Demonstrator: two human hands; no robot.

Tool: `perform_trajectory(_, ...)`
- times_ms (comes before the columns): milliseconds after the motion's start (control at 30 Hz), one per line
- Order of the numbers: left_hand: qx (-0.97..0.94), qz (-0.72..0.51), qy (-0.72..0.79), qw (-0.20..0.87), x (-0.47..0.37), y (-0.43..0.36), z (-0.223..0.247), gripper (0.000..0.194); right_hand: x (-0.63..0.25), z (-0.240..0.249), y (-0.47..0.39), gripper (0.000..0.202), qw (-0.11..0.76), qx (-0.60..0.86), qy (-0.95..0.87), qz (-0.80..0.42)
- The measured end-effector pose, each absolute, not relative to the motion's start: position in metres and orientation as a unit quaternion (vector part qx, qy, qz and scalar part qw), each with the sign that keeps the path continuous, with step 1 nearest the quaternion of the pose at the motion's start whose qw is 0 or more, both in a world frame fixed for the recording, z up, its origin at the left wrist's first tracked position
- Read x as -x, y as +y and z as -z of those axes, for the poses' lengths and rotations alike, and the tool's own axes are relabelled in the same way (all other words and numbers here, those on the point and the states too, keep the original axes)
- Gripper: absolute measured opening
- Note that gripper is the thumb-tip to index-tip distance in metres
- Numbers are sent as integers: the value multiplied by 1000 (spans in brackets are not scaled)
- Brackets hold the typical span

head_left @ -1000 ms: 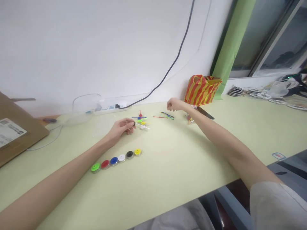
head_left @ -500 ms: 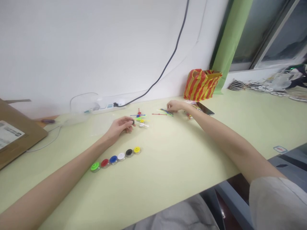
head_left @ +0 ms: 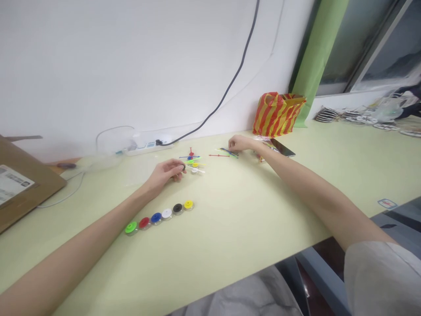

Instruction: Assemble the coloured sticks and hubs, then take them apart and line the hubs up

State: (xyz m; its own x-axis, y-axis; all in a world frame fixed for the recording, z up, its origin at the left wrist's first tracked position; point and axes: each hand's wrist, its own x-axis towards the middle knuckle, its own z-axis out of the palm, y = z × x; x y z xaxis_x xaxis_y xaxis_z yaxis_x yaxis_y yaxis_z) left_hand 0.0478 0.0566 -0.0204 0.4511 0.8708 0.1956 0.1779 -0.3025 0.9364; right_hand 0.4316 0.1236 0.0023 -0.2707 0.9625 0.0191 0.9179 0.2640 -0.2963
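My left hand (head_left: pixel 168 170) pinches a small black round piece (head_left: pixel 183 167) between thumb and fingers, just above the table. Close by it lie several assembled arrow spinners: a white one (head_left: pixel 195 170), a yellow one (head_left: pixel 196 165), a blue one (head_left: pixel 189 157) and a red one (head_left: pixel 191 153). My right hand (head_left: pixel 241 143) is lowered with bunched fingertips at a small pile of thin coloured arrows (head_left: pixel 233 153); what sits between those fingers is too small to make out. A single red arrow (head_left: pixel 219 155) rests left of the pile.
A slanting row of coloured round pieces on clear discs, with a white one (head_left: pixel 167 213) among them, lies nearer me. Behind are a power strip (head_left: pixel 148 148), a striped bag (head_left: pixel 278 115) and a phone (head_left: pixel 283 148). A cardboard box (head_left: pixel 29 184) stands at left.
The view has shifted very slightly. Both hands stay in nearly the same places, the left with the black piece, the right at the arrow pile.
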Motion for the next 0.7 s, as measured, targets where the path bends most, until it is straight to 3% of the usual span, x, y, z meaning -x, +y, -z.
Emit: perform_trajectory(700, -710, -372, 368, 472, -50, 54, 19, 48, -424, 1, 130, 12, 116, 598, -787, -96)
